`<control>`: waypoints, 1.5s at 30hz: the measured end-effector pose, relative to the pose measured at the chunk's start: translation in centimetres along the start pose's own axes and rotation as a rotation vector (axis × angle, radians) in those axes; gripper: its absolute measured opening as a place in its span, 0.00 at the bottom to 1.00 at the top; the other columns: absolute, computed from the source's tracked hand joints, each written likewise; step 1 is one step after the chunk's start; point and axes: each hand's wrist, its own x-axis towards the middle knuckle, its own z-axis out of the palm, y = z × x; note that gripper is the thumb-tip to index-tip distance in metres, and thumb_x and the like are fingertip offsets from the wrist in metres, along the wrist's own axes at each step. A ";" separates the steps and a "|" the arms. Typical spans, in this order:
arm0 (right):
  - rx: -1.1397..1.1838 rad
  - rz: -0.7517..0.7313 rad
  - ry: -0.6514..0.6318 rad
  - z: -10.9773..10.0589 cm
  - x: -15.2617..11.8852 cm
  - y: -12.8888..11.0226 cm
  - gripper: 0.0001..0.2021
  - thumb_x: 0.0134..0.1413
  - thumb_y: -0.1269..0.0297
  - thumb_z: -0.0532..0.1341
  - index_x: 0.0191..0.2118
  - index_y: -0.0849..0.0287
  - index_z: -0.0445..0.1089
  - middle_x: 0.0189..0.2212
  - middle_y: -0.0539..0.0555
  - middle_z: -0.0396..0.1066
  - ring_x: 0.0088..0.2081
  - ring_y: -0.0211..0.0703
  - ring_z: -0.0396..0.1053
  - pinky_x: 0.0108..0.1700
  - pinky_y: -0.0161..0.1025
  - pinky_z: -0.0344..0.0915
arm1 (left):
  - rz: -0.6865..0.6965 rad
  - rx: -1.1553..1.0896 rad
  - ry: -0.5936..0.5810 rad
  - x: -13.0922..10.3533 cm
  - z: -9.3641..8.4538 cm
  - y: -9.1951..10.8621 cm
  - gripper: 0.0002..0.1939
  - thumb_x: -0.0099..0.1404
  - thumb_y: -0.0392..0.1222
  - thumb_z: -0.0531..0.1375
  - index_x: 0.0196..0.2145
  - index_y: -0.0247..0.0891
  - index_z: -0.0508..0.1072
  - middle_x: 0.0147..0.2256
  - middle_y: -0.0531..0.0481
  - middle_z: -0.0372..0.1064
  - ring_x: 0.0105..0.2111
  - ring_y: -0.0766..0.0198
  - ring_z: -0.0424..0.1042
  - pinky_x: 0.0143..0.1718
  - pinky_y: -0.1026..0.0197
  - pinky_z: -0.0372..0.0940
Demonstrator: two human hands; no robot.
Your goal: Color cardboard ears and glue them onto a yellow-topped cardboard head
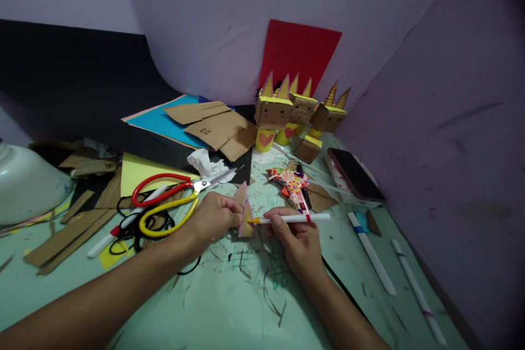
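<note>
The pale green counter [254, 317] is being bordered by walls at its far and right edges. Toward its far left corner, a black sheet [82, 71] is being backed by the wall. A red sheet [301, 46] is being propped against the wall beyond the far edge. Before it, near the far right corner, box-headed cardboard figures [274, 115] are being carried by the counter. Over the counter's middle, the left hand [215, 216] and the right hand [299, 238] are being held close together. Just beside the left hand, scissors [200, 185] are being supported. A smartphone [356, 175] is being kept along the right edge. By the right hand's grip, clamped around its barrel, a white felt-tip pen [293, 219] is being held, its orange tip being aimed at a purple-edged cardboard triangle [246, 227]. That triangle is being pinched between the left hand's thumb and fingers, well in from the right edge.
</note>
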 end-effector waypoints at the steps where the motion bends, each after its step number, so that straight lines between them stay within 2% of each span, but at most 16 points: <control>1: 0.004 0.009 -0.030 -0.1 0.0 0.1 0.12 0.52 0.58 0.60 0.28 0.62 0.72 0.17 0.50 0.67 0.19 0.36 0.63 0.21 0.32 0.60 | -0.001 0.002 0.003 0.0 0.0 0.0 0.07 0.46 0.29 0.56 0.14 0.34 0.67 0.07 0.61 0.53 0.11 0.74 0.47 0.16 0.66 0.39; 4: 0.017 0.021 -0.084 -0.3 -0.1 0.4 0.12 0.53 0.57 0.60 0.27 0.62 0.71 0.16 0.50 0.67 0.19 0.36 0.63 0.21 0.32 0.59 | -0.002 0.002 0.004 0.1 0.0 -0.1 0.08 0.47 0.29 0.56 0.13 0.34 0.67 0.07 0.61 0.52 0.11 0.74 0.46 0.16 0.65 0.39; 9: -0.016 -0.022 -0.025 -0.2 -0.1 0.4 0.11 0.52 0.59 0.61 0.30 0.61 0.73 0.17 0.50 0.68 0.20 0.36 0.64 0.22 0.31 0.60 | 0.005 0.004 -0.008 0.1 0.0 -0.2 0.07 0.45 0.29 0.56 0.14 0.33 0.68 0.08 0.60 0.54 0.11 0.75 0.47 0.17 0.66 0.40; 14: 0.044 0.030 -0.084 0.0 -0.2 0.4 0.12 0.50 0.56 0.62 0.26 0.62 0.72 0.17 0.50 0.67 0.19 0.36 0.63 0.20 0.32 0.58 | -0.004 0.004 -0.004 0.1 0.0 0.0 0.07 0.46 0.29 0.56 0.14 0.34 0.68 0.07 0.61 0.52 0.11 0.74 0.46 0.17 0.65 0.39; 19: 0.020 -0.024 -0.031 -0.1 -0.3 0.6 0.11 0.51 0.58 0.61 0.29 0.62 0.73 0.18 0.51 0.68 0.20 0.36 0.63 0.22 0.32 0.58 | 0.001 0.012 -0.014 0.0 0.0 0.1 0.08 0.46 0.28 0.56 0.13 0.34 0.68 0.07 0.60 0.54 0.11 0.74 0.47 0.17 0.65 0.39; 23: 0.009 0.028 -0.119 -0.2 -0.2 0.5 0.13 0.52 0.56 0.61 0.27 0.62 0.72 0.18 0.51 0.68 0.19 0.36 0.63 0.22 0.33 0.58 | -0.003 0.012 -0.003 0.1 0.0 0.0 0.08 0.47 0.29 0.56 0.14 0.34 0.67 0.07 0.60 0.53 0.11 0.75 0.46 0.16 0.65 0.39; 27: 0.003 -0.005 -0.035 -0.3 -0.1 0.3 0.12 0.52 0.57 0.61 0.27 0.61 0.72 0.16 0.50 0.66 0.19 0.36 0.63 0.21 0.32 0.58 | 0.000 0.012 -0.009 0.2 0.0 -0.2 0.07 0.47 0.29 0.56 0.14 0.34 0.68 0.07 0.60 0.54 0.11 0.75 0.46 0.16 0.65 0.39; 32: 0.025 0.035 -0.086 -0.3 -0.1 0.3 0.14 0.52 0.56 0.61 0.27 0.62 0.71 0.16 0.50 0.67 0.19 0.36 0.63 0.21 0.33 0.58 | 0.001 0.010 0.006 0.0 0.0 0.0 0.08 0.45 0.28 0.56 0.13 0.35 0.66 0.07 0.60 0.53 0.11 0.74 0.47 0.16 0.65 0.40; 36: 0.000 0.012 -0.005 -0.2 -0.2 0.0 0.14 0.51 0.56 0.61 0.25 0.62 0.71 0.16 0.50 0.67 0.19 0.36 0.63 0.21 0.32 0.58 | 0.005 0.010 -0.003 0.0 0.0 0.1 0.08 0.46 0.29 0.56 0.13 0.34 0.67 0.07 0.60 0.52 0.11 0.74 0.46 0.16 0.66 0.39; 41: 0.040 0.036 -0.019 -0.1 -0.3 -0.2 0.14 0.50 0.55 0.61 0.24 0.62 0.71 0.15 0.50 0.66 0.17 0.36 0.62 0.20 0.32 0.57 | 0.004 0.006 0.000 0.1 0.0 0.0 0.08 0.46 0.30 0.56 0.13 0.34 0.67 0.07 0.60 0.52 0.10 0.74 0.46 0.16 0.66 0.39; 45: -0.005 -0.019 0.013 -0.2 -0.2 0.0 0.12 0.51 0.57 0.61 0.26 0.61 0.73 0.17 0.51 0.68 0.20 0.37 0.65 0.22 0.33 0.60 | 0.000 0.011 -0.020 -0.1 0.0 0.0 0.08 0.46 0.29 0.57 0.13 0.33 0.70 0.06 0.59 0.53 0.10 0.74 0.46 0.16 0.66 0.38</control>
